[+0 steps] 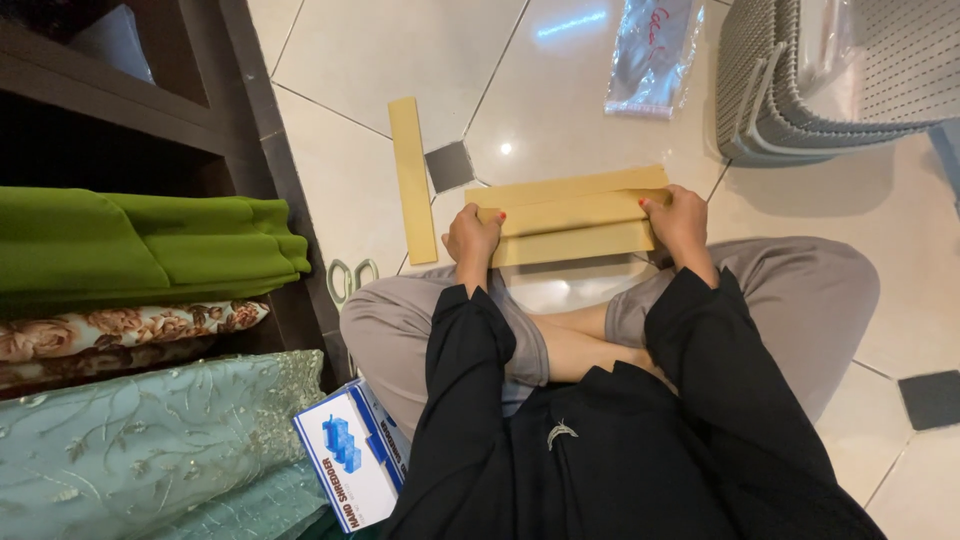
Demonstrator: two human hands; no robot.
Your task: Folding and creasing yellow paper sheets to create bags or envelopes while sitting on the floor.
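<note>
Tan folded paper (572,215) lies on the tiled floor (350,170) just ahead of the person's crossed legs. Left hand (472,236) grips its left end, right hand (680,222) pinches its right end, both closed on it. A separate tan strip (412,178) lies beside it to the left. Scissors (350,276) rest near the left knee, a blue-and-white box (350,455) by folded fabrics (150,250), a clear plastic bag (652,50) beyond.

matt tan paper sheet (575,215), glossy floor tiles (380,60)
</note>
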